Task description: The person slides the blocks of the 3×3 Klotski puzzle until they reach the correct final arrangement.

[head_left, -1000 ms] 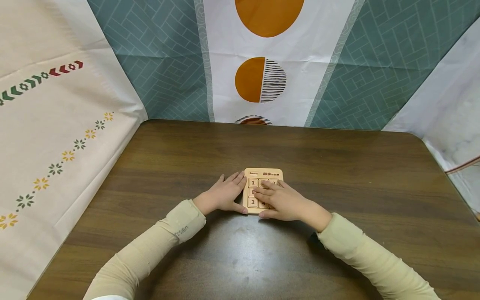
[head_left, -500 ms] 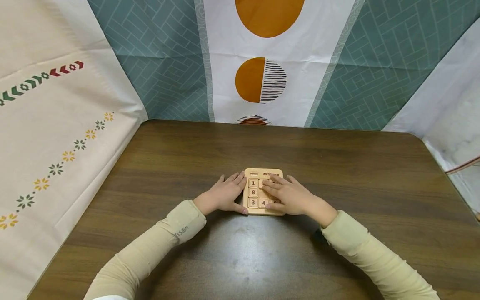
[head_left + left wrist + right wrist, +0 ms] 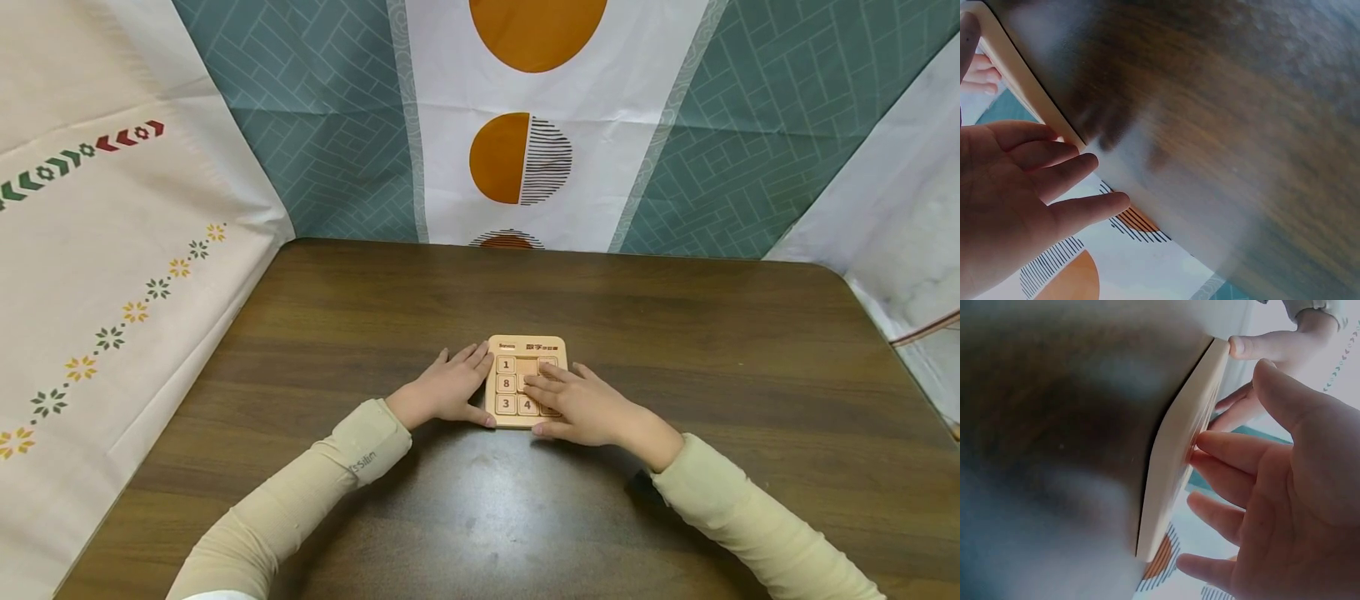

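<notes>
A square wooden number slide puzzle (image 3: pixel 512 422) lies flat on the table. My left hand (image 3: pixel 448 389) rests against its left side with fingers extended, thumb at the near left corner. Over the puzzle's right part reaches my right hand (image 3: pixel 588 408), its fingertips at the middle tiles and hiding most of the right column. Tiles 1, 8, 3 and 4 can be read; the top middle slot is bare. In the right wrist view, two straight fingers touch the top of the puzzle (image 3: pixel 1166 462). The left wrist view shows my left fingertips along the puzzle's edge (image 3: pixel 1029 81).
The brown wooden table (image 3: pixel 360 308) extends on all sides of the puzzle. Behind it hangs a patterned curtain (image 3: pixel 345 125), and a cream cloth (image 3: pixel 90 275) with flower prints borders the left. A small dark object (image 3: pixel 647 487) shows under the right wrist.
The right fingers moved up to the top middle tile, then back toward the puzzle's middle. That tile has left the top middle slot. The left hand has stayed still.
</notes>
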A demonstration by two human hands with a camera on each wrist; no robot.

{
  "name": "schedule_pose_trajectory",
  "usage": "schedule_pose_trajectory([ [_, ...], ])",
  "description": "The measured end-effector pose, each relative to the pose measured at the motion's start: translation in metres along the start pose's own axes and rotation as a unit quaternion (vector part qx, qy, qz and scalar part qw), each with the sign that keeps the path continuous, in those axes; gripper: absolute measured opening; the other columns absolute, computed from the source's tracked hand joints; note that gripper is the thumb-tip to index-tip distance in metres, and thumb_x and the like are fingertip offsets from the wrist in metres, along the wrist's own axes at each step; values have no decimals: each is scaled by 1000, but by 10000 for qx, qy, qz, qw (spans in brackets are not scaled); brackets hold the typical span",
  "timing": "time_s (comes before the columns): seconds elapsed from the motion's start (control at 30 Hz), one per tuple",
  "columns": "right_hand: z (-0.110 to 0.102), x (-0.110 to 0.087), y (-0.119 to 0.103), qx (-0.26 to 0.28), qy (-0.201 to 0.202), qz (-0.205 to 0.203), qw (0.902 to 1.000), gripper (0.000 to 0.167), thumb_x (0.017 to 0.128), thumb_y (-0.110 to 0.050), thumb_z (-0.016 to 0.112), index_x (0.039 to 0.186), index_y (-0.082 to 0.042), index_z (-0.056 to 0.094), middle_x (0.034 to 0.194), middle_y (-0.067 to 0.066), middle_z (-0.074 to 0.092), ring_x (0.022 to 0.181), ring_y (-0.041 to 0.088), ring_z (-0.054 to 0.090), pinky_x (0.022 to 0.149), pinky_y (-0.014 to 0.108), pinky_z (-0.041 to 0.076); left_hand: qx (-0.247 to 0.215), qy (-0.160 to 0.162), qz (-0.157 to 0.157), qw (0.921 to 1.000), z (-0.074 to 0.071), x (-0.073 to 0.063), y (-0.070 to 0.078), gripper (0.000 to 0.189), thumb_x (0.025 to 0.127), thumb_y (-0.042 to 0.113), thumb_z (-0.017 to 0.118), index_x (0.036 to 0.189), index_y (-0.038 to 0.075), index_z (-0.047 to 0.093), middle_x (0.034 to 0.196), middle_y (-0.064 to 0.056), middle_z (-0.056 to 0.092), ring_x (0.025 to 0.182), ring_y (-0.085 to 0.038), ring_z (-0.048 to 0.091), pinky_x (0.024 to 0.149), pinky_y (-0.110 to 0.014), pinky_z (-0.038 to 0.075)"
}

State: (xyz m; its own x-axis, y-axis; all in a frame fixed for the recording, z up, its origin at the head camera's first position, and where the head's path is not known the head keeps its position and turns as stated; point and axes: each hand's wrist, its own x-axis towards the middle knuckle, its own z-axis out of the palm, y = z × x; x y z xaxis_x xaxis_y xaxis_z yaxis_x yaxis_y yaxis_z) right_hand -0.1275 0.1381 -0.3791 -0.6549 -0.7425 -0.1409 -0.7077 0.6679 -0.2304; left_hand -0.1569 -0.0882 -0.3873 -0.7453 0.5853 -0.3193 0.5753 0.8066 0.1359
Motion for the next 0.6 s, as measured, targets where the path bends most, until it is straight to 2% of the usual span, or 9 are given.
schedule_pose_trajectory([
  [0.27, 0, -3, -3, -112, 32, -30, 9999, 60, 89, -45, 52, 134, -6, 46, 139, 9, 41, 132, 31, 27, 97, 60, 23, 9, 1, -14, 10000, -1, 0, 0, 102, 74, 62, 61, 143, -3, 22, 149, -17, 14, 135, -31, 17, 100, -58, 21],
  [0.5, -2, -2, 14, -550, 319, 568, 9964, 60, 88, -46, 53, 134, -8, 47, 139, 7, 42, 133, 31, 26, 98, 60, 23, 53, 0, -15, 10000, 1, 0, 0, 102, 74, 62, 61, 143, -2, 22, 149, -17, 13, 135, -31, 17, 101, -57, 21],
  [0.6, -2, -2, 22, -552, 338, 665, 9957, 59, 88, -46, 53, 133, -7, 49, 138, 7, 43, 132, 31, 26, 97, 61, 23, 36, 4, -10, 10000, 1, 0, 0, 102, 74, 62, 61, 143, -2, 22, 149, -17, 13, 135, -31, 17, 101, -57, 21],
])
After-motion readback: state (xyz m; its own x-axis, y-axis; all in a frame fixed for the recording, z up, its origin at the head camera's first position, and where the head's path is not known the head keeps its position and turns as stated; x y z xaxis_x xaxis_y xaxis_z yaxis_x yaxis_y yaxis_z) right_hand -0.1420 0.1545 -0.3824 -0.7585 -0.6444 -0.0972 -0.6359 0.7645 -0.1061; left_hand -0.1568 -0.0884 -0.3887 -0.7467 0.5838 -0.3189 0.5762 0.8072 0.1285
